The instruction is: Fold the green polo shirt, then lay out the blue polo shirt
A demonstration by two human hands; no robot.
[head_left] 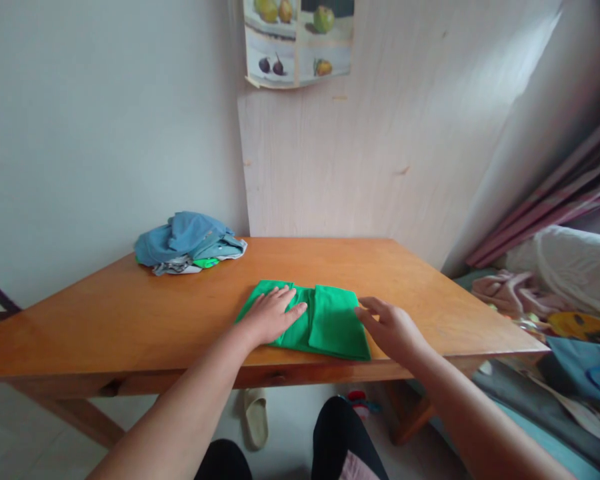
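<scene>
- My left hand (pixel 271 315) is lying palm down on the green cloth (pixel 336 321), at its 9 o'clock side, fingers spread out and relaxed.
- My right hand (pixel 391 328) is at the cloth's 3 o'clock edge, fingers a bit bent, thumb held apart from them. Can't tell from here if the tips actually touch the fabric.
- The cloth itself sits folded in layers near the 6 o'clock edge of the wooden surface (pixel 375 260).
- Up at 10 o'clock from it there's a messy clothes pile (pixel 193 241), mostly blue.
- A slipper (pixel 256 420) is on the floor, around 7 o'clock.
</scene>
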